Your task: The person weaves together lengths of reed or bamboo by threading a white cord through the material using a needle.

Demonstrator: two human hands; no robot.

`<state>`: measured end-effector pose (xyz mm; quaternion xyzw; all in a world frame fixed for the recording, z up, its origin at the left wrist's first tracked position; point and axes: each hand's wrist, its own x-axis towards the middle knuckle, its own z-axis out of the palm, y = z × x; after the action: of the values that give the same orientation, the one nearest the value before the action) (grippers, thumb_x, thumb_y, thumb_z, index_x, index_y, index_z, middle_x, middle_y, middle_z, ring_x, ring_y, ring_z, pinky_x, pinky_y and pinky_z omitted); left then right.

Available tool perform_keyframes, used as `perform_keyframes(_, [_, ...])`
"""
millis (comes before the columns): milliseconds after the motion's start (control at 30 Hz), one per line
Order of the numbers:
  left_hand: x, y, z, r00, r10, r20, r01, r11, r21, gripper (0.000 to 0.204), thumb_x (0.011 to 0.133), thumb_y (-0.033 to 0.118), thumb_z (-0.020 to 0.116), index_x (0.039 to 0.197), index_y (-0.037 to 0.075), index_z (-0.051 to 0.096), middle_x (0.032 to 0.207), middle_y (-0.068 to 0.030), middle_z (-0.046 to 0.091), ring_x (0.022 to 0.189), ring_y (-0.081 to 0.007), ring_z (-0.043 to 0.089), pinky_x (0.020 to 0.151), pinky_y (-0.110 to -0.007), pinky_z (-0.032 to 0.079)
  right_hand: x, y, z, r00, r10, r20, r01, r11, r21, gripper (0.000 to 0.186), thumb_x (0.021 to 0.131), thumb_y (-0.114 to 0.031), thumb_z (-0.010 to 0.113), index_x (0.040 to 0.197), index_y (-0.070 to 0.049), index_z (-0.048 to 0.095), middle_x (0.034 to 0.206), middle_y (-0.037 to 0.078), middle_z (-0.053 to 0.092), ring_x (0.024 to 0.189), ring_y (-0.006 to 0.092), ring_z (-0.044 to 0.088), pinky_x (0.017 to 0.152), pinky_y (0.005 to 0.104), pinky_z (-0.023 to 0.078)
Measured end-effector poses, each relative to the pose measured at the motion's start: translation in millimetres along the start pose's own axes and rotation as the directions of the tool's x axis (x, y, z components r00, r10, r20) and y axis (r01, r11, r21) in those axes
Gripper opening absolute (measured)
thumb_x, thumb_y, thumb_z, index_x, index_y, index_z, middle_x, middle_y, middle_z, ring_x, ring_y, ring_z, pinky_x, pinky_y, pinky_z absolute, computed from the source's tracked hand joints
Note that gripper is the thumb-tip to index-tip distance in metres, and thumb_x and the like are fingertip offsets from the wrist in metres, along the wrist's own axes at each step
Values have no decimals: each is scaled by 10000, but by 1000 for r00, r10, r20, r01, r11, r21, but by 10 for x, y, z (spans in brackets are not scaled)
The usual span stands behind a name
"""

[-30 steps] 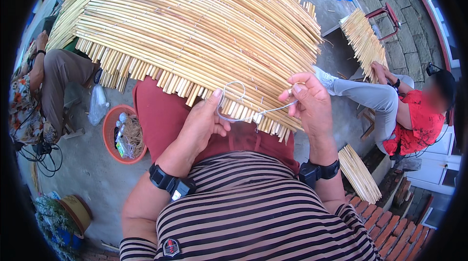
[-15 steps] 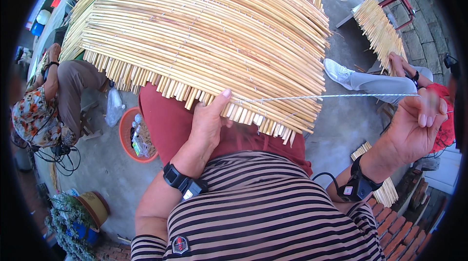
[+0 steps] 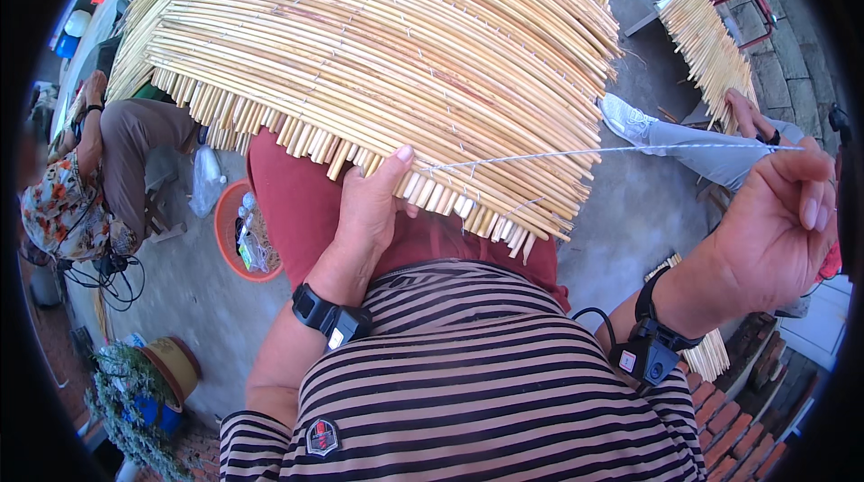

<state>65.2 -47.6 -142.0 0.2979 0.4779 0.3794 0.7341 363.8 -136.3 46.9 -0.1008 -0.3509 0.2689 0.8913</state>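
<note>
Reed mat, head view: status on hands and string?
Left hand pressed on reed mat edge, thumb up. Right hand shut on string, pulled taut to the right. Nothing blocking the string.

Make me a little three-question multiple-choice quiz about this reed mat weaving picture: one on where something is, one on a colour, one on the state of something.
1. Where does the left hand rest?
A. on the near edge of the reed mat
B. inside the orange basin
C. on the brick paving

2. What colour is the basin on the ground to the left?
A. blue
B. orange
C. white

3. How is the thin string between the mat and the right hand?
A. lying slack in a heap
B. wound on a spool
C. pulled taut in a straight line

Answers: 1 A, the thumb and fingers press the reed ends at the mat's edge. 2 B, its rim and wall show orange. 3 C, the string runs straight from the mat's edge to the raised right hand's fingers.
</note>
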Motion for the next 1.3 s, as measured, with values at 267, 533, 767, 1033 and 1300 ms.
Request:
perform_keyframes(267, [-195, 91, -408, 943, -115, 312, 140, 988, -58, 806, 942, 597, 597, 1485, 40, 386, 1285, -151, 620, 1128, -284, 638, 872, -422, 590, -716, 679, -522, 810, 564, -160, -559, 658, -505, 131, 1014, -72, 566, 1109, 0, 621, 767, 56, 625, 595, 109, 577, 691, 311, 568])
perform_keyframes(533, [-261, 150, -582, 971, -52, 232, 128, 937, -324, 452, 990, 395, 637, 1256, 44, 538, 1150, -197, 653, 1085, -341, 658, 909, -477, 581, -1289, 1082, -569, 520, 848, -105, -698, 351, -624, 124, 990, -47, 606, 1095, 4, 647, 746, 0, 633, 561, 23, 514, 494, 174, 415])
perform_keyframes(767, [-172, 98, -428, 980, -94, 174, 126, 976, -180, 193, 952, 83, 678, 1117, 2, 620, 949, -114, 697, 793, -195, 711, 730, -317, 609, -1476, 1305, -709, 719, 695, 35, -353, 408, -842, 130, 967, -64, 639, 1077, -3, 675, 812, 18, 687, 583, 22, 526, 498, 188, 414])
perform_keyframes(1033, [-110, 210, -310, 960, -216, 177, 237, 966, -107, 200, 938, 21, 637, 1133, -14, 613, 891, -92, 667, 728, -159, 651, 689, -316, 566, -1193, 1299, -698, 632, 774, -37, -422, 304, -854, 118, 967, -59, 628, 1055, -2, 683, 764, 8, 667, 552, 17, 512, 477, 185, 408])
perform_keyframes(1300, [-59, 162, -326, 935, -203, 292, 259, 952, -166, 191, 940, 45, 661, 1121, 18, 609, 872, -77, 651, 740, -165, 638, 696, -334, 551, -1083, 1378, -522, 618, 776, -128, -503, 264, -823, 146, 985, -87, 629, 1082, -13, 709, 664, -37, 581, 507, -2, 457, 450, 171, 358])
